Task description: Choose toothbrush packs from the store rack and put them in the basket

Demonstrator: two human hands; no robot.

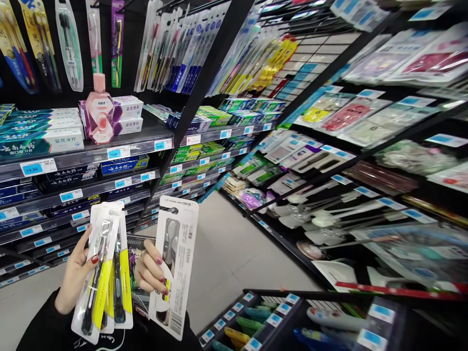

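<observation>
Before the shelf (153,130), the left hand (75,280) had fingers clamped on fanned toothbrush packs (104,273), the right hand (149,268) on a single pack (183,263) (back showing); all were lifted, none set down.

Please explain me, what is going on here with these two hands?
Someone in a shop aisle is handling packaged toothbrushes. The left hand holds several toothbrush packs in an overlapping bunch. The right hand holds a single pack upright and slightly tilted, its barcode side toward the camera. Beyond, a pink bottle stands on a shelf beside toothpaste boxes.
</observation>
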